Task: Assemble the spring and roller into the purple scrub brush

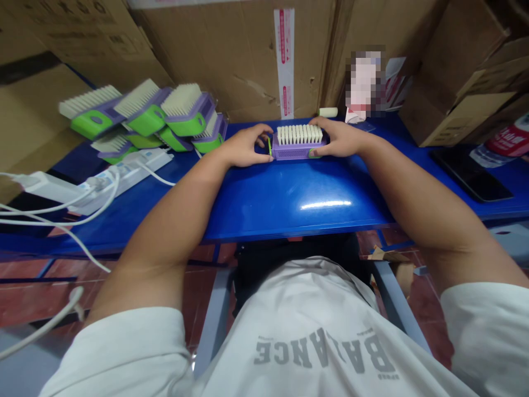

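Observation:
A purple brush (294, 152) with rows of white bristles facing up lies on the blue table in front of me. My left hand (248, 146) is closed at its left end, thumb at the lower corner and fingers curled behind. A thin bright green edge (270, 146) shows between that hand and the purple body. My right hand (341, 138) grips the right end, with the thumb on the front over a green part and the fingers behind. The undersides of both hands' fingers are partly hidden.
Several green and purple brushes (142, 113) are stacked at the left behind a white power strip (115, 179) with cables. Cardboard boxes (231, 55) stand along the back. A small white cylinder (328, 112), a phone (473, 173) and a red-labelled bottle (502, 143) are on the right.

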The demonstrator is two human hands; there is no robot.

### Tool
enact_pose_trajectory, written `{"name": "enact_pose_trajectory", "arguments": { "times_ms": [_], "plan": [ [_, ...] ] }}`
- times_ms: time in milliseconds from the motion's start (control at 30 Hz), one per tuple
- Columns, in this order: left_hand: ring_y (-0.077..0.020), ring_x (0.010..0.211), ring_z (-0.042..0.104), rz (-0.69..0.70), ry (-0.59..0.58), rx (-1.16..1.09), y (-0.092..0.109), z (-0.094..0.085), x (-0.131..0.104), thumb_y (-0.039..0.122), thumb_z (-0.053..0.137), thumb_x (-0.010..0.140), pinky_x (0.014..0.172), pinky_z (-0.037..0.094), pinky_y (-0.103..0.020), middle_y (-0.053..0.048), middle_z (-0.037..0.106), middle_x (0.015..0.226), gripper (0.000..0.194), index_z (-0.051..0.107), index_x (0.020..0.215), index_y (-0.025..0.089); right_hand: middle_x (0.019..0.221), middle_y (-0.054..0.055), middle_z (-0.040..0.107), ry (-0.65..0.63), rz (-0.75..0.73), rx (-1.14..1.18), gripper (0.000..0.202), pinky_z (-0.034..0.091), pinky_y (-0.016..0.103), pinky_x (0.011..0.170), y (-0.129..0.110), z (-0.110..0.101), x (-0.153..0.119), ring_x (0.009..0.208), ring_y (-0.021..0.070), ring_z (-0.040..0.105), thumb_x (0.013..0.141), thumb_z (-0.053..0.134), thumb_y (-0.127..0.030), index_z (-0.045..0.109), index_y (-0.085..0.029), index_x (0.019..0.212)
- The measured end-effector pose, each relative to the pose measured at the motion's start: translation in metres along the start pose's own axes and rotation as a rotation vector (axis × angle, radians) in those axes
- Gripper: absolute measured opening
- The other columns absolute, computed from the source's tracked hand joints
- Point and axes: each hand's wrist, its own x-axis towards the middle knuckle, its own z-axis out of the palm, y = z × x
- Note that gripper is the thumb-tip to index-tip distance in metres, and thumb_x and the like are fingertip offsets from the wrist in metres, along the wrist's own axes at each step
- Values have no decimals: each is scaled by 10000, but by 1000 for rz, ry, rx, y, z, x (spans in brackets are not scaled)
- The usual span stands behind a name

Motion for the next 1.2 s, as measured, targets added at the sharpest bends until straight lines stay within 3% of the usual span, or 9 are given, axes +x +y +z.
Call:
{"name": "enact_pose_trajectory", "arguments": {
  "times_ms": [433,733,1200],
  "plan": [
    [-323,1278,805,-12,-5,-14,-3,0,1,443,958,780,1169,644,-465,-88,819,1381,863,678,1577,270,1473,169,780,5,-26,15,1037,585,774,1225,2,1,0,1359,499,716,765,901,-859,664,-229,1554],
    [-322,1267,814,1,5,-27,-6,0,2,427,953,770,1158,656,-466,-83,830,1371,834,697,1549,281,1448,151,788,13,-38,6,1025,574,768,1225,3,0,0,1324,481,725,785,863,-926,654,-258,1534],
    [-313,1281,815,-8,6,5,-9,1,2,378,957,804,1175,651,-461,-81,829,1385,846,668,1592,263,1494,175,768,2,-55,-5,1045,542,771,1268,11,3,0,1384,485,710,832,856,-893,613,-209,1584]
  ]
}}
